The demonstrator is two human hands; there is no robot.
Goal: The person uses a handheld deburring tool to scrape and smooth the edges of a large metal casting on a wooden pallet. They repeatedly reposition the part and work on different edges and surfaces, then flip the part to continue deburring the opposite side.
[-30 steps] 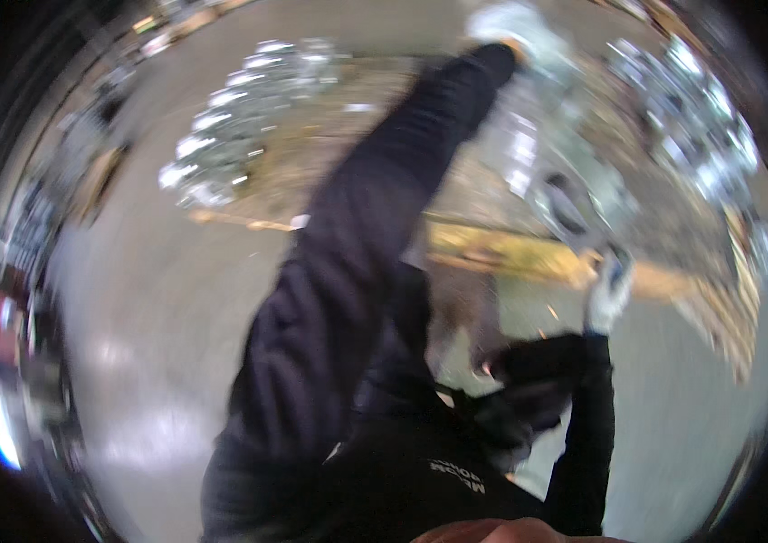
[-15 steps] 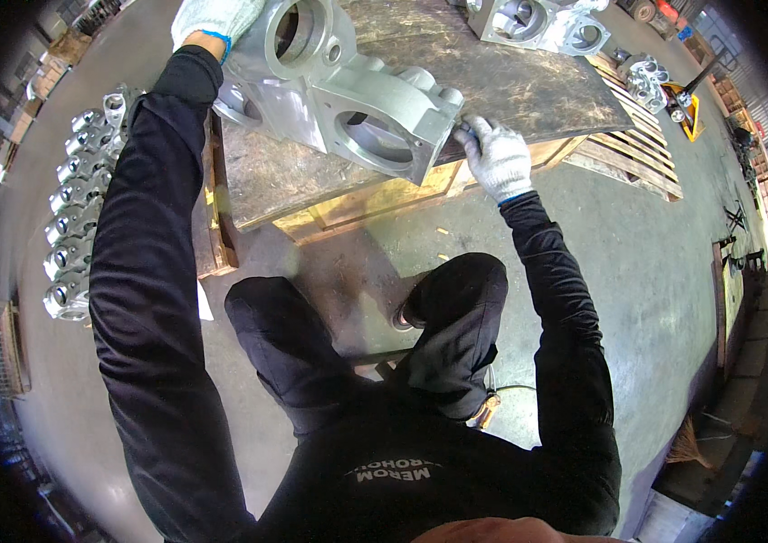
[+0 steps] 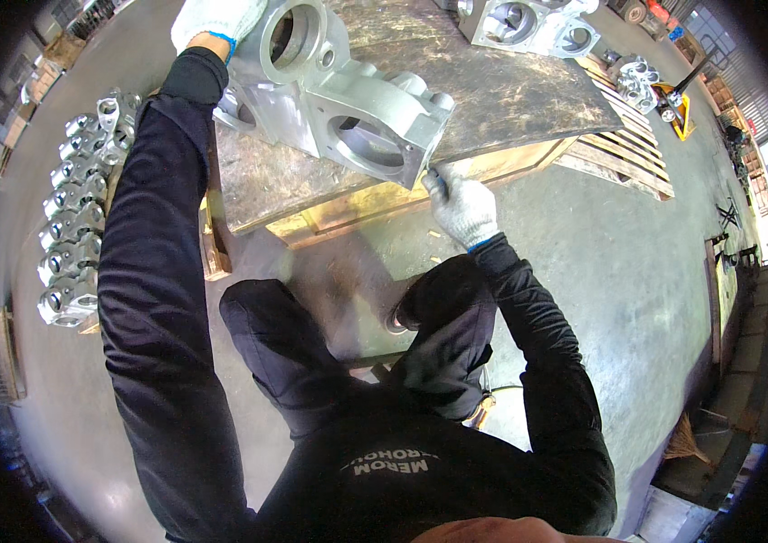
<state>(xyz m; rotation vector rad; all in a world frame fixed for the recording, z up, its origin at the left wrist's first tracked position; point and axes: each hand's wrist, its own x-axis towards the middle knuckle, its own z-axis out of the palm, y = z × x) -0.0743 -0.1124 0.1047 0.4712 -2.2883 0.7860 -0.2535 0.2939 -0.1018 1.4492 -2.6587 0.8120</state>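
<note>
A large silver-grey metal casting [image 3: 348, 100] with several round openings rests on the dark-topped wooden table [image 3: 529, 100]. My left hand [image 3: 217, 20], in a white knitted glove with a blue cuff edge, lies against the casting's far left side; its fingers are cut off by the picture's upper edge. My right hand [image 3: 462, 208], gloved alike, is at the lower right corner of the casting, just off the table's near edge. Its thumb and fingers are pinched together at that corner. Whatever they hold, if anything, is too small to name.
Another casting [image 3: 529, 25] sits at the table's far right. Several similar castings [image 3: 71, 244] stand in rows on the floor at left. A wooden pallet [image 3: 615, 154] and a yellow pallet jack [image 3: 676, 109] are to the right. My knees are before the table.
My right hand has moved down and left, from the casting's right edge to its lower corner. The left hand stays about where it was on the casting.
</note>
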